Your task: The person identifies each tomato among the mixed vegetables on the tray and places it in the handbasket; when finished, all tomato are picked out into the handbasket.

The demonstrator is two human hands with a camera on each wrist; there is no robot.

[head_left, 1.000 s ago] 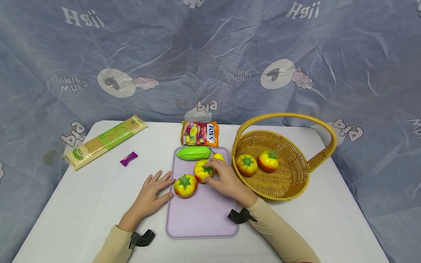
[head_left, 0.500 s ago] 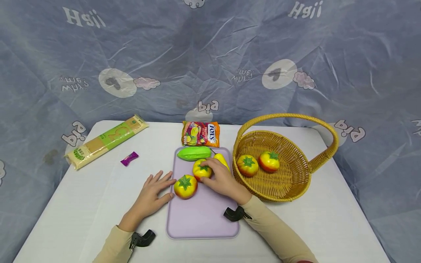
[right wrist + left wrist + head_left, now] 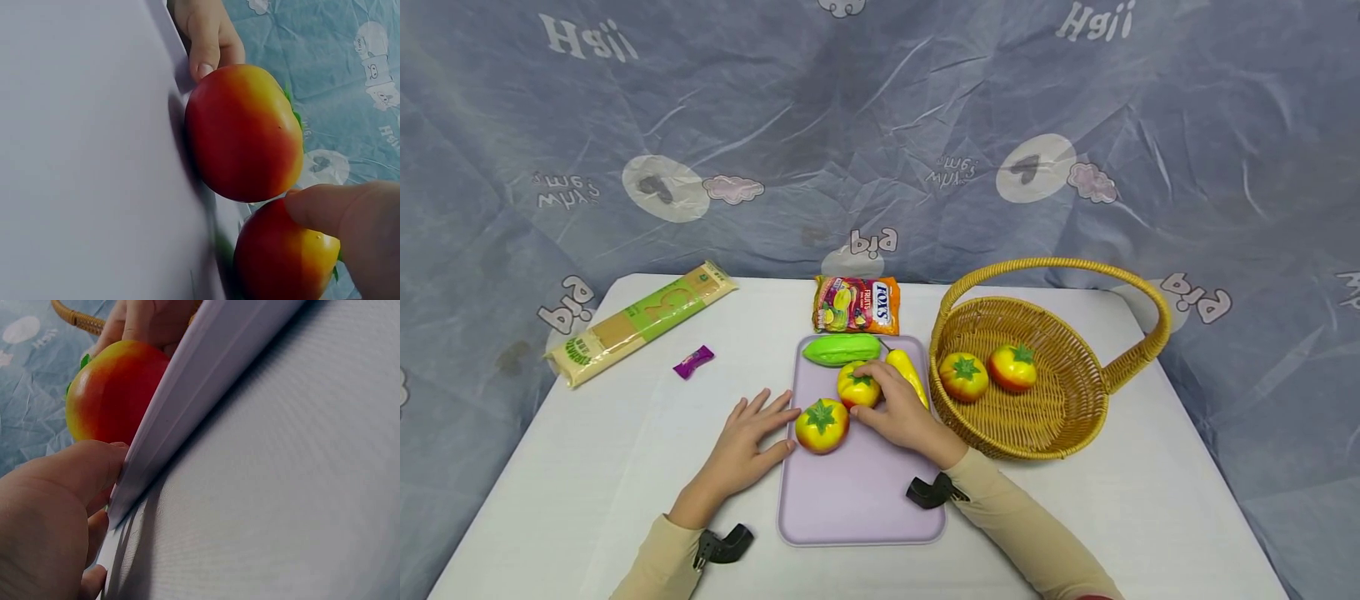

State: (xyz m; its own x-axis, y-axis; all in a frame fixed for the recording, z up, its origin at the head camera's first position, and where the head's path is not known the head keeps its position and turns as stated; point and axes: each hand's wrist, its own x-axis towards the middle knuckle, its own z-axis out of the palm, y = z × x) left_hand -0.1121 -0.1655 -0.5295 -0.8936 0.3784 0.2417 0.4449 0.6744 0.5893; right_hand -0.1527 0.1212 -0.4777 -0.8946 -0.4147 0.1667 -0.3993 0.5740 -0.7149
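My right hand [image 3: 906, 411] holds a yellow-and-red toy tomato [image 3: 857, 385] with a green leafy top, on the lilac tray [image 3: 859, 508]. Thumb and fingers lie on either side of the fruit. Beside it, nearer my left, sits a second toy tomato [image 3: 822, 426]; in the right wrist view the two tomatoes touch or nearly touch. My left hand [image 3: 747, 444] lies with spread fingers at the tray's left edge, fingertips by the second tomato. At the tray's far end are a long green ridged toy vegetable [image 3: 842, 350] and a slim yellow one [image 3: 907, 372] with a thin stem, partly behind my right hand.
A wicker basket [image 3: 1067, 429] with a tall handle stands right of the tray, two more toy tomatoes [image 3: 964, 377] inside. Behind the tray lies a candy bag [image 3: 856, 305]. To the left are a long noodle packet [image 3: 643, 323] and a purple wrapped candy [image 3: 693, 362].
My right hand has shifted slightly left with the tomato, closer to the other one. More of the slim yellow vegetable shows now. My left hand has stayed in place.
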